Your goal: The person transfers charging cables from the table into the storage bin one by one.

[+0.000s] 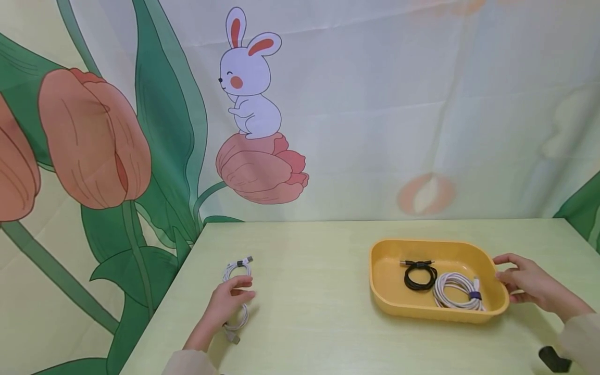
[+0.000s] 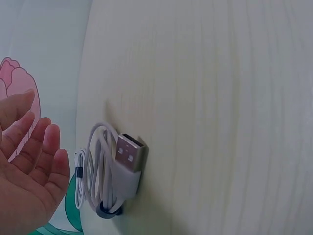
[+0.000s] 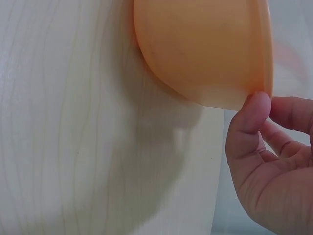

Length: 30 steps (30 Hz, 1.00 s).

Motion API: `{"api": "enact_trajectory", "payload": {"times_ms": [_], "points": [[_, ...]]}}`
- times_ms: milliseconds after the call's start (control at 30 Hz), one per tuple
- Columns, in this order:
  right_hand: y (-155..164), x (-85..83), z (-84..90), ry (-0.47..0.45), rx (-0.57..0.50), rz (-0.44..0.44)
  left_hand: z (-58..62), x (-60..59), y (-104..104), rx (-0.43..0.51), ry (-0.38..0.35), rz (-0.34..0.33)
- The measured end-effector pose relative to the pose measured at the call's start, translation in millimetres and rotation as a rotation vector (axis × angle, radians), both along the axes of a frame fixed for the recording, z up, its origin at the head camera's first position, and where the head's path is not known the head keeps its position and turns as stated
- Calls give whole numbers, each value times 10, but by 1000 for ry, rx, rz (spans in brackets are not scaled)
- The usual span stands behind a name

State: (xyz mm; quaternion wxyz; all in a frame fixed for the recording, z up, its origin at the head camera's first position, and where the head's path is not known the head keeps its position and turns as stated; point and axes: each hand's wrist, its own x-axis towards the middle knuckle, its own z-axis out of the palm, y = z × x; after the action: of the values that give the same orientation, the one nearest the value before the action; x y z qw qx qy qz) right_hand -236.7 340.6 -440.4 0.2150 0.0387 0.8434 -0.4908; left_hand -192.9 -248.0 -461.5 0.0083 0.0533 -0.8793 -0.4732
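At the far left of your scene, a printed backdrop (image 1: 347, 130) with tulips and a rabbit rises behind the pale table (image 1: 309, 291). On the table's left part, your left hand (image 1: 229, 298) hangs over two coiled white cables, its fingers loosely spread and grasping nothing. The far white cable (image 2: 80, 188), bound with a black tie, shows just beyond your fingers; the near white cable (image 2: 101, 166), with a dark tie and a metal USB plug, lies on your hand's near side. In the left wrist view, your fingers stand apart from both. Well to the right, the yellow tray (image 1: 431, 313) is on the right half of the table. Inside it you have a coiled black cable (image 1: 420, 287) at its middle and, just right and nearer, a thicker white coil (image 1: 441, 294) with a dark blue tie. Your right hand (image 1: 529, 281) pinches the tray's right rim between thumb and finger. Near your right sleeve (image 1: 578, 341) is a small black object (image 1: 554, 359); you cannot tell what it is.
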Motion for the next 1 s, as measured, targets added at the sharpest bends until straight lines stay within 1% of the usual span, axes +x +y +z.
{"api": "enact_trajectory", "payload": {"times_ms": [267,633,800,1000], "points": [[3,-7,-18,-3,-5,-6,-28,11,-71,1,8,24],[7,-5,-9,-2,-4,0,-84,65,-191,0,28,39],[0,2,3,-5,-2,0,-99,86,-223,0,16,58],[4,-5,3,-7,-2,-4,-122,100,-273,2,6,62]]}}
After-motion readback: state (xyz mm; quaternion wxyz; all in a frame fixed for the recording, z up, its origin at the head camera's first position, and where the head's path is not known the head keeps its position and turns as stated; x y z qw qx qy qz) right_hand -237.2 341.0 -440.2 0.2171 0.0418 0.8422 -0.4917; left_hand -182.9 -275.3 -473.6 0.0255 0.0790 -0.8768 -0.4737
